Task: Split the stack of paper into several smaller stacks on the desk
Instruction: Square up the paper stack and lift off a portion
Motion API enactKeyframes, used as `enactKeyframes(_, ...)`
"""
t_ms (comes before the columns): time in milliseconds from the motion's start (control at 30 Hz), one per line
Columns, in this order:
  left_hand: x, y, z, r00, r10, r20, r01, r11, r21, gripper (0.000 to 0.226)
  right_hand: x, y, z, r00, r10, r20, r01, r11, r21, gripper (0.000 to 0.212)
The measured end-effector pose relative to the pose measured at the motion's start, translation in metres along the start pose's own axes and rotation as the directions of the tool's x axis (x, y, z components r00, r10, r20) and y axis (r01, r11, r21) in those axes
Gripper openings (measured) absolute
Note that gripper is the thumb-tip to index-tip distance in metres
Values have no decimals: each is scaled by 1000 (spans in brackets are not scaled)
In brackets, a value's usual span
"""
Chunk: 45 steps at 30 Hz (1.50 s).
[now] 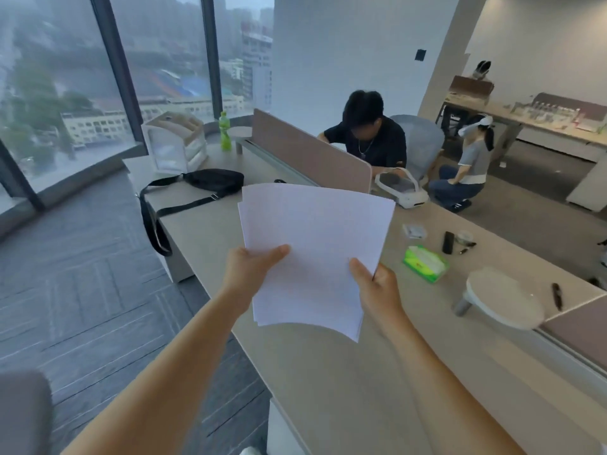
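Observation:
A stack of white paper (315,238) is held up in the air above the beige desk (345,372), its sheets slightly fanned at the edges. My left hand (251,267) grips the stack's lower left side with the thumb on top. My right hand (377,287) grips the lower right edge, thumb also on the top sheet. No paper lies on the desk.
A black bag (210,183) lies at the desk's far left. A green tissue pack (425,263), a black remote (448,242), a white headset (402,188) and a white round stand (502,298) sit to the right. A person (368,133) sits behind the divider (308,156).

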<state>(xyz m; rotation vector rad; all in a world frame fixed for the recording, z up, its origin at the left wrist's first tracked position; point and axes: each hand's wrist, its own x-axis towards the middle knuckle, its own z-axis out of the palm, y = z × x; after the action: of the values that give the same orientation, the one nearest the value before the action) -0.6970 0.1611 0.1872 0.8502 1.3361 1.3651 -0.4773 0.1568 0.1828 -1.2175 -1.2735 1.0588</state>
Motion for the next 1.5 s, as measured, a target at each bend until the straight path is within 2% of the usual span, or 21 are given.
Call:
enactKeyframes(100, 56, -2, -7, 999, 10, -45, -9, 1000, 25, 34, 50, 23, 30, 999, 37, 1, -37, 998, 48, 12)
enactKeyframes(233, 132, -11, -9, 998, 4, -68, 1, 998, 64, 37, 118, 48, 64, 991, 134, 5, -133, 983, 124, 9)
enactKeyframes(367, 200, -27, -8, 999, -15, -41, 17, 998, 62, 29, 181, 72, 82, 986, 169, -2, -169, 983, 76, 15)
enactKeyframes(500, 259, -48, -10, 999, -34, -13, 35, 997, 64, 43, 238, 98, 90, 984, 179, -2, -179, 983, 27, 21)
enactKeyframes(633, 305, -78, -14, 996, -80, 38, 75, 991, 112, 37, 272, 135, 85, 961, 271, 52, -270, 963, -22, 5)
enactKeyframes(733, 324, -91, -16, 991, -116, 65, 109, 989, 104, 24, 288, 156, 79, 945, 322, 61, -322, 947, -12, 14)
enactKeyframes(833, 335, -96, -11, 988, -120, 96, 109, 987, 115, 36, 301, 165, 78, 939, 337, 60, -339, 941, 11, 10)
enactKeyframes(900, 338, -97, -5, 988, -127, 91, 115, 985, 126, 35, 306, 167, 81, 944, 326, 56, -327, 945, 4, 7)
enactKeyframes(1033, 339, -94, 3, 994, -99, 54, 92, 988, 121, 21, 309, 165, 85, 963, 265, 53, -267, 963, 32, 12)
enactKeyframes(1133, 344, -91, -3, 994, -66, 86, 54, 990, 129, 31, 313, 166, 83, 970, 233, 72, -237, 970, 45, 11)
enactKeyframes(1233, 348, -96, -9, 985, -115, 125, 97, 986, 139, 41, 315, 169, 79, 948, 287, 137, -293, 956, 31, 11)
enactKeyframes(1333, 349, -101, -7, 982, -143, 126, 126, 982, 139, 43, 319, 170, 78, 935, 316, 160, -328, 944, 49, 18)
enactKeyframes(1500, 349, -100, 1, 983, -102, 153, 86, 991, 105, 39, 323, 169, 81, 954, 260, 148, -280, 951, 129, 22)
